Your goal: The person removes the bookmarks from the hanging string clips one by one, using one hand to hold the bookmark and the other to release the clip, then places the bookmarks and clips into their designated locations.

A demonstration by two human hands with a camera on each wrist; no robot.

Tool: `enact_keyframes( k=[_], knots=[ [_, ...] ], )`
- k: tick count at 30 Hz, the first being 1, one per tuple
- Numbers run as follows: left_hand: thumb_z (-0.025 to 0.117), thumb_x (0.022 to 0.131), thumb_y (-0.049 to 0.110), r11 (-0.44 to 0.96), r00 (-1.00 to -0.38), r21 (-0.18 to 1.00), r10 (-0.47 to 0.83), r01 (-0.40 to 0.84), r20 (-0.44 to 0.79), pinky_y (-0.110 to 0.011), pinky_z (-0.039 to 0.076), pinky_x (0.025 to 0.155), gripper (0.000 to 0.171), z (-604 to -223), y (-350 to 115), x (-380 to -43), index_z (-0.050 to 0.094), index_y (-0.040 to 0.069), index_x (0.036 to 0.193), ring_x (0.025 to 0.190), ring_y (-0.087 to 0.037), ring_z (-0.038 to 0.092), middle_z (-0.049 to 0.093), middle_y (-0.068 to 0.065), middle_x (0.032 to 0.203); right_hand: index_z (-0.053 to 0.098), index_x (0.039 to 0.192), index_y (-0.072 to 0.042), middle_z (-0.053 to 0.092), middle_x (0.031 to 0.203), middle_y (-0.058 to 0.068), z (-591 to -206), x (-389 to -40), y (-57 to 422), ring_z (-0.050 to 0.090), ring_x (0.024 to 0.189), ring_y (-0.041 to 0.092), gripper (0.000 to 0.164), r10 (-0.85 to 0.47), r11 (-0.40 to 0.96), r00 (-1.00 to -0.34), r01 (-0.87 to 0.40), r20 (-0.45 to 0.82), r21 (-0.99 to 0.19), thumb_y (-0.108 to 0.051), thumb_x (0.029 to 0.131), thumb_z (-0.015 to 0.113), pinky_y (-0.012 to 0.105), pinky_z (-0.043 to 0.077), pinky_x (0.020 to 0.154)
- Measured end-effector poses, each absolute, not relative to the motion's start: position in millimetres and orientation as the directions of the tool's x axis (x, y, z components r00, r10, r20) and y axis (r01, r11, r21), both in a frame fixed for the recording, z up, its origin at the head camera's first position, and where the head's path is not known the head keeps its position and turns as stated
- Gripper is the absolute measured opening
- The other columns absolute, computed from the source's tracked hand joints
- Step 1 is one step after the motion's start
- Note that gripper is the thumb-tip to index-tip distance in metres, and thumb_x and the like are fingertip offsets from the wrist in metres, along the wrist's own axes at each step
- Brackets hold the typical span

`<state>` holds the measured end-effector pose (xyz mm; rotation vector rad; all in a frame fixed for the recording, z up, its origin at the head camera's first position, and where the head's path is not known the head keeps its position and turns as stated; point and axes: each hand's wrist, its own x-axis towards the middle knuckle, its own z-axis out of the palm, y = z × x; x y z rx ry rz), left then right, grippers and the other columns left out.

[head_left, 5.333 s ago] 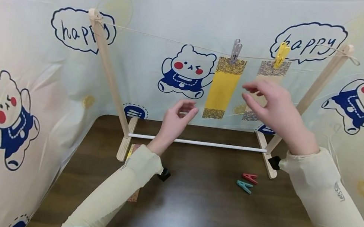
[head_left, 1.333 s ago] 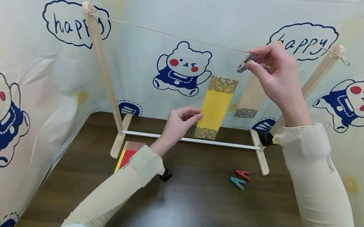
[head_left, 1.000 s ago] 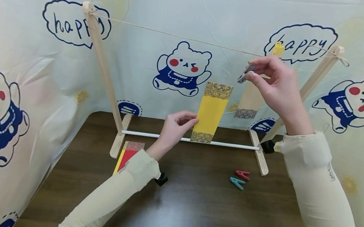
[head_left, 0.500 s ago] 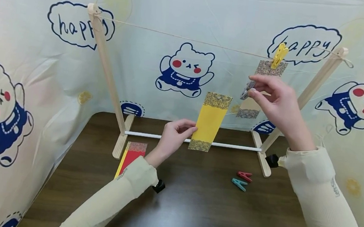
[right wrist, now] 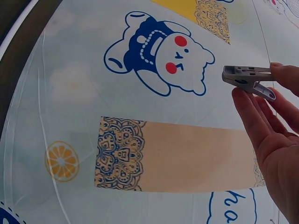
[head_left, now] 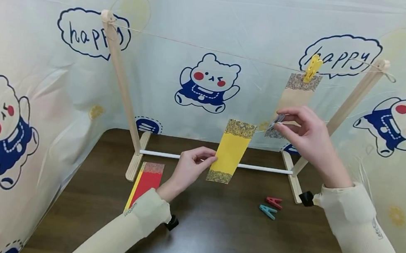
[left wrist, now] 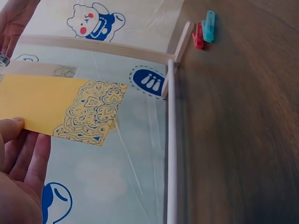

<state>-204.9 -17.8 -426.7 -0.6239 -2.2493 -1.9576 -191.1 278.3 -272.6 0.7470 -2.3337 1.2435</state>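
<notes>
My left hand (head_left: 191, 168) pinches the left edge of a yellow paper strip (head_left: 231, 151) with dark lace-patterned ends, held in the air in front of the white rod. To its right, my right hand (head_left: 308, 138) holds a grey clothespin (right wrist: 247, 78) between thumb and fingers. Behind that hand a beige paper strip (head_left: 296, 96) hangs from the string (head_left: 204, 45), clipped by a yellow clothespin (head_left: 313, 68). The right hand covers part of the beige strip in the head view.
A wooden frame (head_left: 122, 82) carries the string, with a white rod (head_left: 266, 168) low across it. A red clothespin (head_left: 273, 202) and a teal clothespin (head_left: 267, 211) lie on the table (head_left: 220, 237). Red (head_left: 148, 183) and yellow strips lie at left, partly under the left sleeve.
The yellow strip, earlier clipped on the string by the grey clothespin, is off it in my left hand. The grey clothespin came away in my right hand. Both hands have moved down.
</notes>
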Motion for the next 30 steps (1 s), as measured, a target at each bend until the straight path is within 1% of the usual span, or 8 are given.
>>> enact_keyframes(
  k=[3,7,12,14,20,22,27,30],
  knots=[
    [0.078,0.095,0.016,0.100,-0.912,0.926,0.240,0.363,0.332,-0.023,0.060,0.081,0.020,-429,-21,-199,0.079,0.009,0.114,0.089,-0.023,0.072,0.078,-0.007,0.106,0.062,0.129,0.008,0.059,0.120,0.015,-278,-187,278,0.064,0.108,0.009,0.042,-0.289,0.442,-0.779,-0.625,0.557,-0.644,0.018,0.088,0.071,0.014,0.054,0.089],
    [0.079,0.094,0.013,0.097,-0.913,0.927,0.240,0.361,0.331,-0.024,0.060,0.084,0.020,-433,-24,-192,0.079,0.008,0.114,0.091,-0.022,0.073,0.078,-0.008,0.107,0.063,0.129,0.007,0.062,0.119,0.015,-286,-181,278,0.066,0.106,0.006,0.044,-0.310,0.445,-0.777,-0.628,0.549,-0.638,0.018,0.088,0.071,0.013,0.054,0.088],
    [0.079,0.093,0.012,0.110,-0.913,0.922,0.225,0.370,0.340,-0.026,0.061,0.083,0.020,-436,-27,-190,0.079,0.008,0.113,0.091,-0.022,0.074,0.078,-0.008,0.107,0.064,0.129,0.003,0.064,0.116,0.012,-293,-178,279,0.066,0.104,0.005,0.043,-0.330,0.475,-0.770,-0.635,0.546,-0.609,0.015,0.089,0.073,0.014,0.055,0.088],
    [0.079,0.094,0.013,0.115,-0.915,0.922,0.217,0.369,0.339,-0.026,0.061,0.084,0.020,-436,-28,-191,0.079,0.009,0.113,0.091,-0.021,0.074,0.078,-0.007,0.107,0.065,0.130,0.002,0.064,0.116,0.010,-295,-177,281,0.066,0.104,0.005,0.043,-0.328,0.484,-0.763,-0.642,0.558,-0.594,0.015,0.089,0.073,0.014,0.055,0.088],
    [0.079,0.094,0.015,0.115,-0.918,0.925,0.216,0.362,0.332,-0.027,0.061,0.084,0.020,-440,-28,-193,0.079,0.010,0.113,0.091,-0.020,0.073,0.078,-0.005,0.107,0.065,0.128,0.010,0.061,0.112,0.014,-298,-174,282,0.067,0.105,0.010,0.046,-0.271,0.420,-0.713,-0.692,0.647,-0.587,0.024,0.084,0.071,0.016,0.056,0.087],
    [0.079,0.094,0.014,0.121,-0.922,0.928,0.215,0.352,0.322,-0.026,0.061,0.083,0.019,-443,-29,-192,0.079,0.010,0.113,0.091,-0.020,0.073,0.078,-0.005,0.107,0.064,0.127,0.011,0.060,0.111,0.015,-302,-173,283,0.067,0.105,0.010,0.047,-0.267,0.410,-0.706,-0.699,0.656,-0.585,0.024,0.083,0.071,0.017,0.056,0.088],
    [0.079,0.094,0.013,0.133,-0.927,0.931,0.213,0.341,0.309,-0.025,0.061,0.083,0.019,-448,-35,-189,0.079,0.011,0.113,0.090,-0.020,0.073,0.078,-0.006,0.107,0.065,0.129,0.007,0.060,0.114,0.015,-316,-171,284,0.067,0.106,0.007,0.048,-0.275,0.426,-0.719,-0.686,0.638,-0.590,0.024,0.084,0.071,0.017,0.056,0.088],
    [0.079,0.094,0.013,0.134,-0.930,0.932,0.201,0.338,0.308,-0.024,0.061,0.082,0.019,-448,-39,-187,0.079,0.010,0.112,0.089,-0.020,0.074,0.078,-0.006,0.106,0.063,0.130,0.009,0.059,0.113,0.017,-323,-169,284,0.067,0.106,0.007,0.050,-0.272,0.419,-0.725,-0.681,0.633,-0.601,0.025,0.084,0.070,0.017,0.057,0.087]
  ],
)
